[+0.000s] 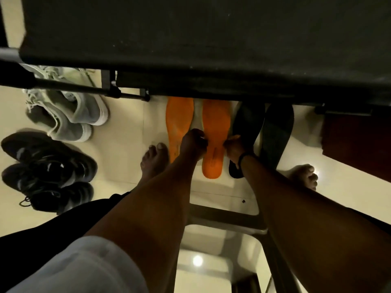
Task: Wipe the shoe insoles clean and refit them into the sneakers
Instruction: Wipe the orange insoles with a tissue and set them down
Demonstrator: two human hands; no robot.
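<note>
Four insoles lie side by side on the pale floor: an orange insole [178, 125], a second orange insole [214, 144], and two dark insoles [247, 123] [276, 136]. My left hand [193, 145] has its fingers curled on the left edge of the second orange insole. My right hand [234, 148], with a dark band at the wrist, pinches that insole's right edge. A pale strip [197, 115], perhaps a cloth, shows between the two orange insoles. A pair of grey sneakers [63, 111] and a pair of black sneakers [48, 166] stand at the left.
A dark table or rack [211, 49] with a metal bar [74, 87] overhangs the far ends of the insoles. My bare feet [154, 161] [305, 175] flank the insoles. A stool frame [228, 218] is below me. A dark wooden cabinet [355, 140] stands at the right.
</note>
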